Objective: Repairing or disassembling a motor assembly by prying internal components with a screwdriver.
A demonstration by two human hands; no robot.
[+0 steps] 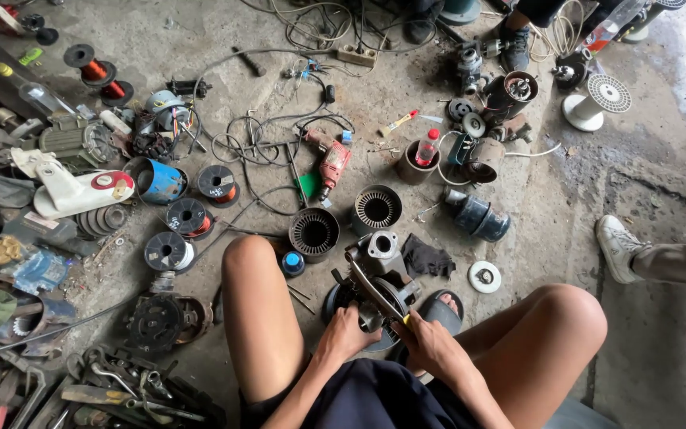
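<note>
Motor housing — both hands gripping.

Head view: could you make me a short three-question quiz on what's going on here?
1. True or false: both hands are on the grey motor part between the knees.
2. Which hand holds the long screwdriver? A) left hand B) right hand
3. What red tool lies on the floor beyond the two round ribbed rings?

Key: 1 true; 2 B; 3 the red drill.
</note>
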